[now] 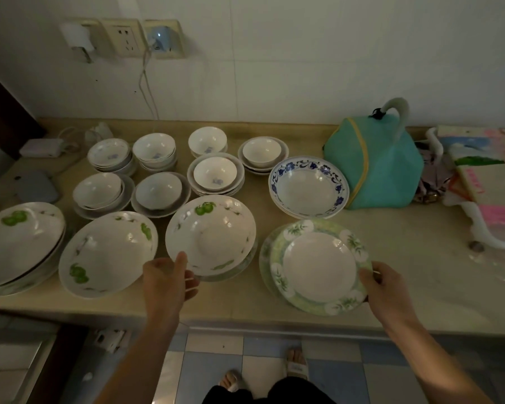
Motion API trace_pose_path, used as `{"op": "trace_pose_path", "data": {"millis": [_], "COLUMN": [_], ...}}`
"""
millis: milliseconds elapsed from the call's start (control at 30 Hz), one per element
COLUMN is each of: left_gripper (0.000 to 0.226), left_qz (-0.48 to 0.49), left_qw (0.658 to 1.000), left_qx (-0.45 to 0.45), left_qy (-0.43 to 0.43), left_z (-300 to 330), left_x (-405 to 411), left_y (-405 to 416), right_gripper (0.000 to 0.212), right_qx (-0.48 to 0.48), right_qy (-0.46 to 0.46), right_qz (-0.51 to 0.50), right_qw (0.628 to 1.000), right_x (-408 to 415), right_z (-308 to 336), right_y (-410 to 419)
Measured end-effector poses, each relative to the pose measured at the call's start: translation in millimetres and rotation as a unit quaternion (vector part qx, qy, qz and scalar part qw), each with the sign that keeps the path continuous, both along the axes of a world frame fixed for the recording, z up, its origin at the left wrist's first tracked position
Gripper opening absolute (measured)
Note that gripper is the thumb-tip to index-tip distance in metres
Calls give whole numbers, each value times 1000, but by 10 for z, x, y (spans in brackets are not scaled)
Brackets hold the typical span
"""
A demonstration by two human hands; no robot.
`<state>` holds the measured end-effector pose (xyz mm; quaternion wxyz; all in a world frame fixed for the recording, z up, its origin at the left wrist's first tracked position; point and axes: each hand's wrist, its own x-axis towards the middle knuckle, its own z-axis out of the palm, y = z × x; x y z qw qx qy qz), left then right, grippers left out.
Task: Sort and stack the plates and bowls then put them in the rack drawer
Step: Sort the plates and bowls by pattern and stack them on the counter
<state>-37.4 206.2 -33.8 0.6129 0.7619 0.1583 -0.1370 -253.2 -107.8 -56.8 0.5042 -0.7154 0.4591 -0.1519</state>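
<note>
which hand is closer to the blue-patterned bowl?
Right. The right hand grips the green-rimmed plate just in front of the blue-patterned bowl; the left hand holds a green-fruit plate farther left.

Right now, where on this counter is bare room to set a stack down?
Bare beige counter lies right of the green-rimmed plate, below the teal cloth bag. Left of the blue-patterned bowl, dishes crowd almost rim to rim.
</note>
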Motion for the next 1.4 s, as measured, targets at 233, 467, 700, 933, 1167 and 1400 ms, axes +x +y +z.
{"op": "trace_pose_path", "data": {"millis": [233, 467, 700, 933, 1167, 1400], "left_gripper": [23, 27, 35, 37, 42, 40], "left_qz": [-13, -30, -27, -35, -45, -30], "left_qw": [999, 998, 997, 996, 995, 993], "left_qx": [-5, -23, -52, -53, -61, -74], "left_qy": [37, 50, 59, 68, 65, 84], "left_z": [-86, -214, -264, -261, -292, -281], "left_x": [76, 142, 202, 281, 305, 346], "left_y": [-34, -25, -60, -65, -50, -36], "right_gripper": [18, 16, 21, 24, 19, 36], "right_qx": [12, 18, -37, -129, -177, -227], "right_qy": [31, 47, 103, 159, 212, 252], "right_qz": [15, 15, 21, 35, 32, 39], "right_qw": [999, 999, 994, 978, 960, 940], "right_x": [124, 253, 305, 367, 389, 403], "right_z": [-72, -76, 16, 74, 25, 167], "right_y": [66, 44, 78, 56, 84, 201]}}
